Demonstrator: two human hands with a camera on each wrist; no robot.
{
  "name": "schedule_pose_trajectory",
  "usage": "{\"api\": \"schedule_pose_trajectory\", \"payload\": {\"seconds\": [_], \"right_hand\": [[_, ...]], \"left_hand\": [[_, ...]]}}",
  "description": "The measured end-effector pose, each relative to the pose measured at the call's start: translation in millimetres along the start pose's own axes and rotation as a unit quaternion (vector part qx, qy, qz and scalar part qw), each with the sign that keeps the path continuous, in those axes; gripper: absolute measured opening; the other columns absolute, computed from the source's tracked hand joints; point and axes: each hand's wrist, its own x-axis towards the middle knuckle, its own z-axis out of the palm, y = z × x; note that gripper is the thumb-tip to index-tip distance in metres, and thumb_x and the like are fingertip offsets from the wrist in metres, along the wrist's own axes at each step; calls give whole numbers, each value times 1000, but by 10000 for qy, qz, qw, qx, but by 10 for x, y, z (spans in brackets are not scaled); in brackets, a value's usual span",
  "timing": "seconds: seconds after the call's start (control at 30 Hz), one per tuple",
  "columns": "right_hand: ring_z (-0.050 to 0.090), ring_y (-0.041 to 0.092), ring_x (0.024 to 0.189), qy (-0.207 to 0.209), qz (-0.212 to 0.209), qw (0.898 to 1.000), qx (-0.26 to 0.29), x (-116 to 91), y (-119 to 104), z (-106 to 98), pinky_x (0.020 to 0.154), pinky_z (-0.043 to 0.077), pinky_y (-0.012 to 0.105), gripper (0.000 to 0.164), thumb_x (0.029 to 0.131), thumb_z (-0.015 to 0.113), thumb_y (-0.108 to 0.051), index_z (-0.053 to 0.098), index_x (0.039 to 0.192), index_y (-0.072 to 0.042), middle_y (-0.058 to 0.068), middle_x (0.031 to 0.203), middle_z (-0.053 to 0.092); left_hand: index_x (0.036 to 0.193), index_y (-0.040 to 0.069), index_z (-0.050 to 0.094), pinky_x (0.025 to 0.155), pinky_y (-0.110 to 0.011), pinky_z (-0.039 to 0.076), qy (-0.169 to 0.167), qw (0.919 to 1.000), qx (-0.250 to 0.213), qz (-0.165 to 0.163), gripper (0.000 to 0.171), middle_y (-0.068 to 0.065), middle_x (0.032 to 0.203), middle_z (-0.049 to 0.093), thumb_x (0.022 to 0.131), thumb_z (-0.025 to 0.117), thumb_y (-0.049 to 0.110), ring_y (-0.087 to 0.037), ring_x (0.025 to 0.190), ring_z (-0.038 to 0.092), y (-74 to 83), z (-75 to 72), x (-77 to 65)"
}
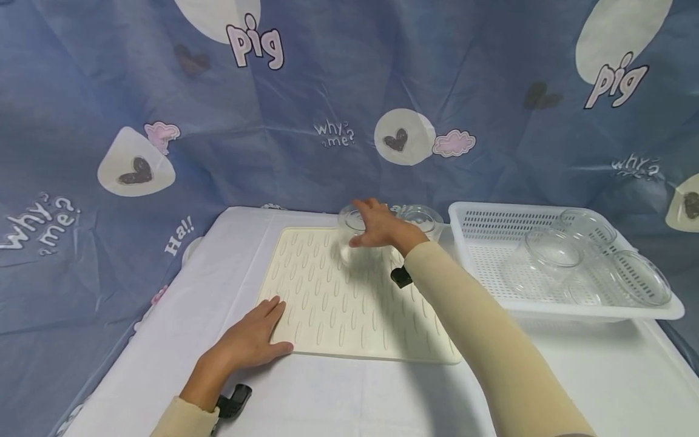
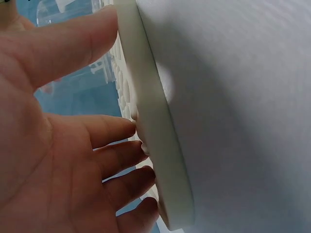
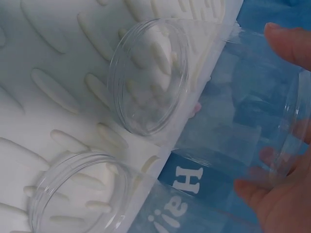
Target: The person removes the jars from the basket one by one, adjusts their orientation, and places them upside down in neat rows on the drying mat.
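Two clear cylindrical jars stand side by side at the back of the cream draining mat (image 1: 338, 303), their round rims on its ridged surface. My right hand (image 1: 379, 224) reaches over the left jar (image 3: 150, 77), thumb and fingers spread around its upper end. Through the clear wall some fingertips (image 3: 267, 155) show. The right jar (image 1: 423, 220) is partly behind my right wrist. At the mat's front left corner rests my left hand (image 1: 251, 334), fingers loosely extended. In the left wrist view its thumb (image 2: 92, 41) and fingertips touch the mat's edge.
A white perforated basket (image 1: 475, 261) at the right holds several clear containers (image 1: 554, 249), some tilted or lying over. White cloth (image 1: 327, 394) covers the table. Behind it hangs a blue printed curtain (image 1: 306, 91), close to the jars.
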Motion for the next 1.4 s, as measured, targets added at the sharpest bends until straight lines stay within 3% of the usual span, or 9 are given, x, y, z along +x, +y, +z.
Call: {"api": "schedule_pose_trajectory", "payload": {"seconds": [0.33, 0.57, 0.77, 0.97, 1.2, 1.4], "right_hand": [[12, 42, 154, 118, -117, 9989, -448, -18, -12, -37, 123, 17, 63, 100, 84, 73, -45, 15, 160, -15, 22, 165, 13], [18, 39, 153, 888, -847, 9882, -919, -219, -21, -175, 117, 25, 69, 85, 89, 67, -45, 27, 157, -13, 19, 164, 20], [19, 39, 152, 1262, -1361, 9765, -1098, -645, 39, -304, 114, 29, 69, 77, 90, 70, -35, 33, 154, -12, 18, 163, 22], [23, 41, 149, 1589, -1611, 9681, -1079, -1189, 308, -338, 110, 31, 70, 75, 90, 73, -29, 36, 152, -7, 20, 162, 23], [26, 44, 147, 1823, -1427, 9670, -1062, -1713, 642, -336, 112, 27, 70, 77, 89, 74, -24, 33, 153, -9, 20, 162, 24], [32, 50, 139, 2422, -1369, 9558, -948, -2088, 994, -344, 102, 31, 74, 82, 80, 80, -16, 38, 149, -6, 23, 157, 30]], "left_hand": [[148, -8, 38, 117, -58, 33, 18, 10000, -35, -28, 87, -27, 158, 33, 83, 75, 37, -49, 146, 30, 19, -8, -7], [148, -6, 39, 116, -59, 34, -23, 10000, 18, -71, 90, -26, 158, 33, 82, 76, 42, -48, 146, 31, 10, -25, -7], [148, -6, 39, 115, -60, 34, -25, 9999, 14, -97, 91, -27, 158, 32, 81, 76, 42, -49, 146, 31, -4, -25, 4], [149, -5, 38, 116, -60, 33, -97, 9998, -82, -139, 91, -26, 159, 32, 81, 76, 42, -49, 146, 29, 12, 3, 26], [149, -5, 38, 116, -61, 33, -51, 9998, -96, -183, 90, -26, 159, 31, 81, 76, 40, -49, 147, 29, 9, -10, 28], [149, -5, 38, 115, -60, 34, -69, 9999, -62, -128, 92, -26, 159, 32, 80, 77, 43, -49, 146, 30, 8, 3, 29]]}}
